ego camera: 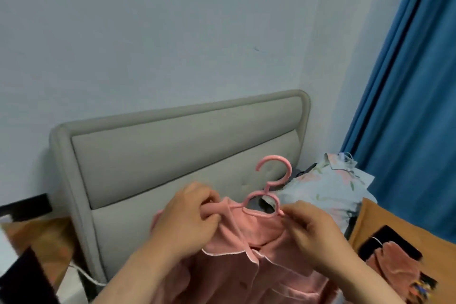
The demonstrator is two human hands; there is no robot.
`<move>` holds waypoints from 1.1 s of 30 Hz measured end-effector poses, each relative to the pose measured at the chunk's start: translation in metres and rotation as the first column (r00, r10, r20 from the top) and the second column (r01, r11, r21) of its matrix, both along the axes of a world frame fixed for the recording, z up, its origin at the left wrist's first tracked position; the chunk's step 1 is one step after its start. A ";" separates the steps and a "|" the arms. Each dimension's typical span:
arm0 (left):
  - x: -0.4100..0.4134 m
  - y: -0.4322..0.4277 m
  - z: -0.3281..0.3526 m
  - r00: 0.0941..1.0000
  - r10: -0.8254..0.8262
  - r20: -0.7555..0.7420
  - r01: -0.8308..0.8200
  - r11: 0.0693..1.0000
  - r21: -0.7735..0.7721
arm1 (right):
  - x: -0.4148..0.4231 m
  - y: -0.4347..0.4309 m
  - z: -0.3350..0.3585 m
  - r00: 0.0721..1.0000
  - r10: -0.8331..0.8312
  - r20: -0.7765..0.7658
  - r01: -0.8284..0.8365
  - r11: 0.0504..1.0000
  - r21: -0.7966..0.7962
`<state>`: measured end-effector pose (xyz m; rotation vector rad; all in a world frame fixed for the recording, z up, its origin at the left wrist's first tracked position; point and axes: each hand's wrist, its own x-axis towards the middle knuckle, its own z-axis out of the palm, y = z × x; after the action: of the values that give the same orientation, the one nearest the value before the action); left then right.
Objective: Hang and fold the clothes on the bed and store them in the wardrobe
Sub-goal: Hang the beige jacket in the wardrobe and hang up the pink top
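A pink buttoned shirt [249, 269] with white piping on its collar hangs on a pink plastic hanger [274, 180], held up in front of the bed's headboard. My left hand [190, 217] grips the shirt's left shoulder over the hanger arm. My right hand [313, 232] pinches the right shoulder fabric at the other hanger arm. The hook points up and left. A light floral garment [328, 187] lies crumpled on the bed behind. Another pink garment [394, 269] lies at the right.
The grey padded headboard [172, 150] stands against a pale wall. A blue curtain [417, 106] hangs at the right. An orange cushion [377, 219] with a black item lies on the bed. A bedside stand [32, 242] and a white cable sit at the left.
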<state>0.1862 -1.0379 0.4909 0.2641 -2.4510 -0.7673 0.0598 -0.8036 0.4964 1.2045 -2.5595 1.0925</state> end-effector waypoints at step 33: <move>0.082 0.161 0.291 0.963 -0.270 0.008 0.265 0.937 -0.227 | 0.132 0.135 0.251 0.939 -0.256 -0.230 0.202 0.951 -0.233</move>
<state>0.2678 -0.8772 0.7819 -0.1684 -2.5540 -0.5862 0.1914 -0.6684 0.7477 0.9031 -2.2577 1.0413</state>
